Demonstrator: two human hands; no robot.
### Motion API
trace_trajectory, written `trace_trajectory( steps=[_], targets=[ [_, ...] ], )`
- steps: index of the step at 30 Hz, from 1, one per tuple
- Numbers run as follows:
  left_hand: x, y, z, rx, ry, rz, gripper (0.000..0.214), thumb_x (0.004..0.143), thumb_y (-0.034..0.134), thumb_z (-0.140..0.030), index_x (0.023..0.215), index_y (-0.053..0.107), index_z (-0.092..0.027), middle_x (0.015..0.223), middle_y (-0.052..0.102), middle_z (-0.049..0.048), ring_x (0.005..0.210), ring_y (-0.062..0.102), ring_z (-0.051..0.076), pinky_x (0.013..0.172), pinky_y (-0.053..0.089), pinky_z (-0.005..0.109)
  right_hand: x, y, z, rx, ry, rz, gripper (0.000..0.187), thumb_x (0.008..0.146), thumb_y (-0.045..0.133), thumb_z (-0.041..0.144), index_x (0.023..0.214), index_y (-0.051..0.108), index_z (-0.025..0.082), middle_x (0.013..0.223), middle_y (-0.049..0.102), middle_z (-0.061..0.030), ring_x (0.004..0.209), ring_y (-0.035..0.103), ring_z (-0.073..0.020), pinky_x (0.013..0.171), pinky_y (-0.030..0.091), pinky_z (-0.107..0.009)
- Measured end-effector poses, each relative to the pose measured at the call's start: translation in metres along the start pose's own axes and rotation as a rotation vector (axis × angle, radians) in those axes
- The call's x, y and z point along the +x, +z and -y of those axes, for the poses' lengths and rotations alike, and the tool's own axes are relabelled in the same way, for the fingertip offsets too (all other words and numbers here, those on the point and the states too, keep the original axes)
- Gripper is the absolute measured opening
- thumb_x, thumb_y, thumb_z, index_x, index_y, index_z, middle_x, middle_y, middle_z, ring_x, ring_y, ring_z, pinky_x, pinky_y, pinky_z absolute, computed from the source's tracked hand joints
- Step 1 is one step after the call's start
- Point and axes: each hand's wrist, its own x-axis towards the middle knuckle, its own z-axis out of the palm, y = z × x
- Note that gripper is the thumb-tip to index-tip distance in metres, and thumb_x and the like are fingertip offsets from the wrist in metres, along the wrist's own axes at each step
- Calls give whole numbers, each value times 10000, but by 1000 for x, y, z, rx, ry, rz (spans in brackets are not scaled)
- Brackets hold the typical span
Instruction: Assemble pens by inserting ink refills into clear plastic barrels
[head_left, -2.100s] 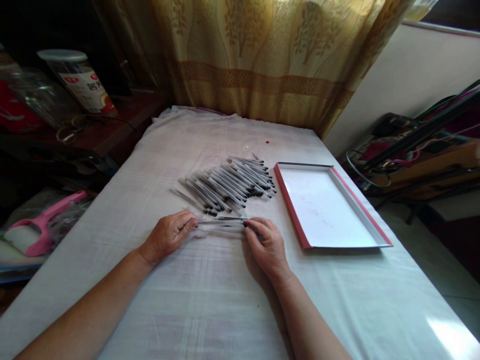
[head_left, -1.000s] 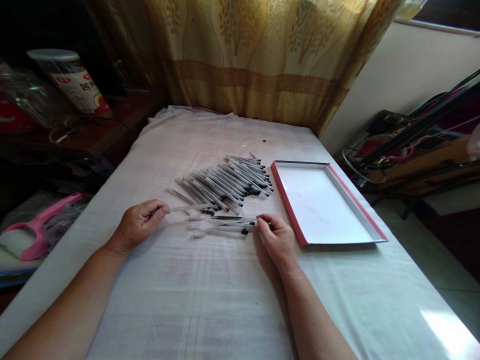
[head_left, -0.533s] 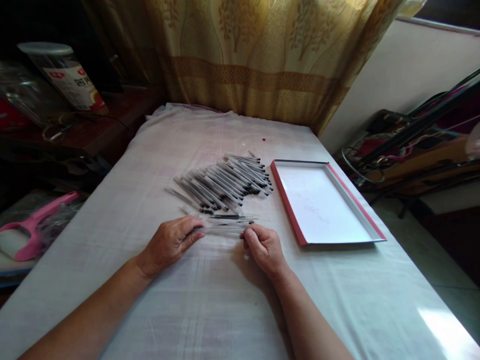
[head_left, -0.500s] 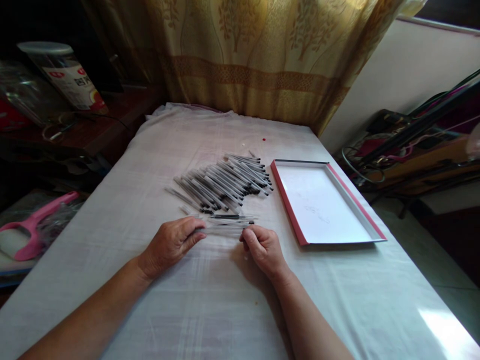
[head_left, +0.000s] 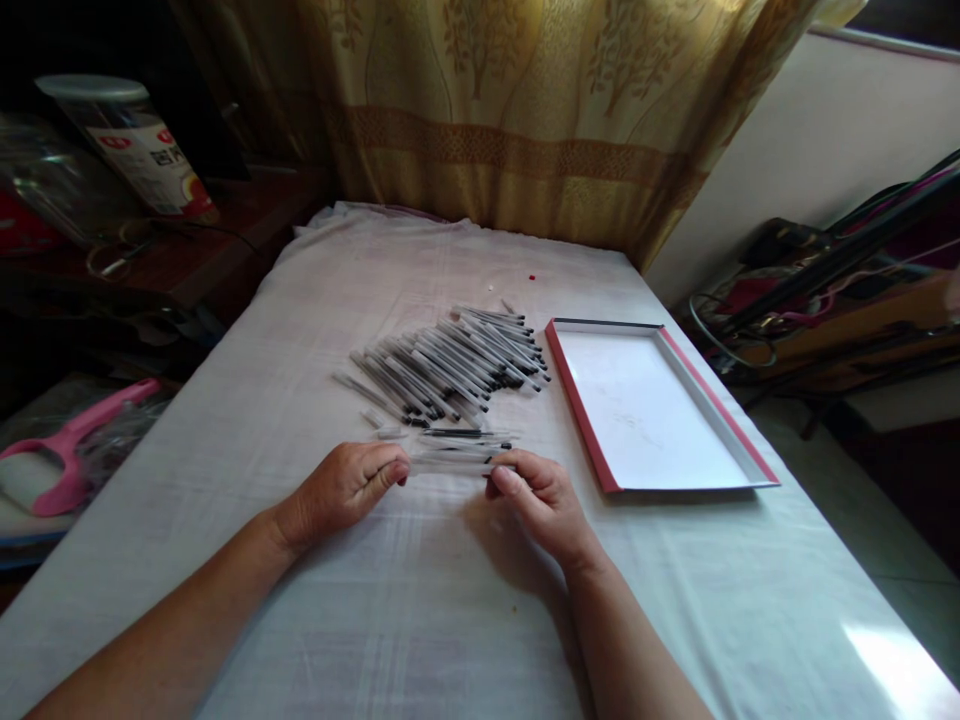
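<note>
Between my two hands stretches a clear pen barrel (head_left: 450, 467), roughly level just above the cloth. My left hand (head_left: 345, 490) is closed round its left end, thumb pressed against the fingers. At the dark-tipped right end, my right hand (head_left: 536, 500) pinches it between thumb and curled fingers; the tip is partly hidden. Just beyond lie thin black refills (head_left: 454, 433) and more clear pieces. Farther off is a heap of clear pens (head_left: 442, 365) with black ends, mostly slanting the same way. Small clear caps (head_left: 371, 419) rest left of the refills.
A shallow box lid (head_left: 645, 410), white inside with red sides, lies right of the heap. Pale cloth covers the table (head_left: 360, 620). A gold curtain (head_left: 525, 120) hangs behind. On the left are a plastic jar (head_left: 139, 150) and a pink-handled tool (head_left: 75, 450).
My right hand has turned slightly, its thumb now lying along the pen's end. Both hands stay close to where they were. The whole view has shifted a little.
</note>
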Motion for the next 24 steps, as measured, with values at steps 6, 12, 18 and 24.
trace_trajectory(
  steps=[6, 12, 18, 24],
  targets=[
    [-2, -14, 14, -137, -191, 11, 489, 975, 382, -491, 628, 549, -190, 565, 578, -18, 538, 561, 118, 535, 426, 211, -2, -1, -5, -82, -64, 2, 201, 910, 549, 317, 826, 702, 218, 712, 725, -23, 667, 666, -165, 670, 529, -280],
    [-6, -23, 35, -67, -414, -346, 494, 957, 380, -553, 672, 565, -196, 540, 539, -19, 501, 511, 132, 494, 423, 235, -1, -9, -17, -81, -48, -197, 159, 908, 576, 297, 956, 713, 231, 804, 737, -38, 759, 692, -192, 729, 558, -326],
    [2, -8, 32, 218, -78, -301, 296, 915, 548, -476, 916, 682, -212, 864, 709, 43, 816, 647, 186, 779, 494, 296, 6, -2, -30, -327, -113, -234, 154, 886, 574, 235, 951, 713, 238, 998, 710, -80, 981, 658, -230, 897, 523, -395],
    [-1, -11, 47, 391, -58, -299, 299, 954, 491, -422, 1023, 701, -219, 1033, 702, 84, 964, 634, 239, 870, 462, 379, 6, -4, -42, -461, -77, -241, 182, 876, 561, 232, 964, 719, 245, 1089, 706, -86, 1054, 635, -259, 960, 481, -455]
  ],
)
